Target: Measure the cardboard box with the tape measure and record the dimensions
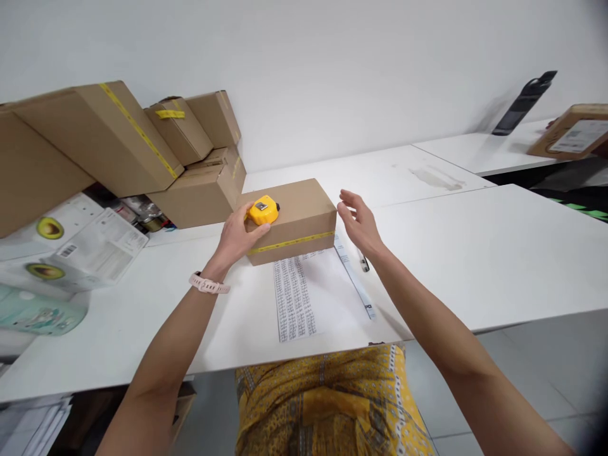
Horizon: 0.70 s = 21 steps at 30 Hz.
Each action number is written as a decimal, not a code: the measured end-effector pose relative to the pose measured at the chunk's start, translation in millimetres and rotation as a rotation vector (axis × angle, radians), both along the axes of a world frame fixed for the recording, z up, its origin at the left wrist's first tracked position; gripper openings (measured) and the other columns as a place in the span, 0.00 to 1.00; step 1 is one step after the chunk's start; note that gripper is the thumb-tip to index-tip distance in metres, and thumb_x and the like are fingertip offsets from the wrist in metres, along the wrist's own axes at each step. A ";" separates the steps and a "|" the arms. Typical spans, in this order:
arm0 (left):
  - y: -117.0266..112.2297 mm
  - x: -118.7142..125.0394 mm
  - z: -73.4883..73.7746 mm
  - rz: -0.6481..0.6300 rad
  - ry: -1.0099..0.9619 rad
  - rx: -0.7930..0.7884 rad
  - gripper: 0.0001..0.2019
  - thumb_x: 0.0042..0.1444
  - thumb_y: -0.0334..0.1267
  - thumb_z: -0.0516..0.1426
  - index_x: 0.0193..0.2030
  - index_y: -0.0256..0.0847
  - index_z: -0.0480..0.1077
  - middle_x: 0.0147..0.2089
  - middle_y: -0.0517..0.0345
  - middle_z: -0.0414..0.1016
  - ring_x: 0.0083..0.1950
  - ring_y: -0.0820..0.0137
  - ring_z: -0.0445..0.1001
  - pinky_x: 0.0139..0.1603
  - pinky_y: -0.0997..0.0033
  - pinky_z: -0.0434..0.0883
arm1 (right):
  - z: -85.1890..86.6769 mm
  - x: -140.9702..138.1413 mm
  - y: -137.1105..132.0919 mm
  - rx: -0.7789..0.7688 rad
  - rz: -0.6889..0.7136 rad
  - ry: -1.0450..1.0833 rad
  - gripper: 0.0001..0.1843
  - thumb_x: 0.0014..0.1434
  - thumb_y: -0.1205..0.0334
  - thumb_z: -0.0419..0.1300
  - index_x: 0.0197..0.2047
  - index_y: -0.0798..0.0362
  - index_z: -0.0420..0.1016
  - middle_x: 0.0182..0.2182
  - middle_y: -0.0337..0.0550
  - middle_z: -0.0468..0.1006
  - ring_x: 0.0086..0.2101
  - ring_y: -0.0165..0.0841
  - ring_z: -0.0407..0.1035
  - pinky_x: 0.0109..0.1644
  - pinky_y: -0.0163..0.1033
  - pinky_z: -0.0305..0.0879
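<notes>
A small brown cardboard box (301,215) sits on the white table (475,253). A yellow tape measure (263,209) rests at the box's top left corner, its yellow blade (292,242) stretched along the front face. My left hand (237,235) grips the tape measure's case against the box's left end. Just off the box's right end hovers my right hand (358,221), fingers apart and holding nothing. A printed sheet (308,291) lies under the front of the box.
Several brown boxes (142,145) are piled at the back left, with white avocado-printed packages (71,244) below them. A pen (363,261) and a ruler (354,278) lie beside the sheet. On the far right table stand a padded envelope (572,130) and a black bottle (522,104).
</notes>
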<state>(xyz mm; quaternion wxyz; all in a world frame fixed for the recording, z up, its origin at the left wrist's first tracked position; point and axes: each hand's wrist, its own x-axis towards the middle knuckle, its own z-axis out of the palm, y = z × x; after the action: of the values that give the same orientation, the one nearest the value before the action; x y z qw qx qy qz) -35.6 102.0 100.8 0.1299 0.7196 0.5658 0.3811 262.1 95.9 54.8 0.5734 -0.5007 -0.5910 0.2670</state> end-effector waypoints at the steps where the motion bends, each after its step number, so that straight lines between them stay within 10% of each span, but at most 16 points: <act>1: 1.6 1.1 1.2 -0.003 0.001 -0.011 0.34 0.51 0.50 0.66 0.64 0.40 0.69 0.64 0.41 0.73 0.65 0.49 0.70 0.66 0.47 0.64 | 5.3 -4.3 0.2 0.039 0.014 -0.028 0.32 0.65 0.38 0.55 0.65 0.44 0.68 0.65 0.51 0.70 0.62 0.47 0.65 0.66 0.59 0.62; 11: -0.9 20.3 5.0 -0.002 -0.123 0.007 0.28 0.48 0.51 0.67 0.54 0.39 0.73 0.53 0.47 0.79 0.54 0.54 0.76 0.57 0.56 0.71 | 37.1 -68.5 8.6 -0.116 0.314 -0.040 0.24 0.67 0.46 0.55 0.62 0.46 0.73 0.63 0.46 0.73 0.62 0.44 0.65 0.68 0.55 0.60; 17: -26.8 16.8 27.3 -0.253 -0.407 -0.153 0.25 0.51 0.56 0.64 0.48 0.38 0.76 0.46 0.52 0.81 0.48 0.60 0.77 0.52 0.62 0.72 | 72.6 -81.9 10.0 -0.306 0.593 0.152 0.16 0.61 0.47 0.66 0.31 0.52 0.77 0.34 0.42 0.79 0.38 0.31 0.73 0.50 0.38 0.72; 21: -19.0 -5.4 47.0 -0.345 -0.583 -0.258 0.24 0.51 0.58 0.64 0.43 0.38 0.77 0.44 0.50 0.82 0.49 0.57 0.78 0.54 0.58 0.73 | 98.1 -63.2 19.8 -0.347 0.576 0.223 0.13 0.59 0.55 0.71 0.30 0.54 0.77 0.28 0.40 0.74 0.29 0.26 0.66 0.38 0.33 0.71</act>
<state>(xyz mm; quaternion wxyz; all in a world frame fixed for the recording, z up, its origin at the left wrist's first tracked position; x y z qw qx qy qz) -41.0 83.0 147.8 0.4381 0.6431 0.4185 0.4683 199.0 115.7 153.0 0.4420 -0.3710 -0.5877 0.5671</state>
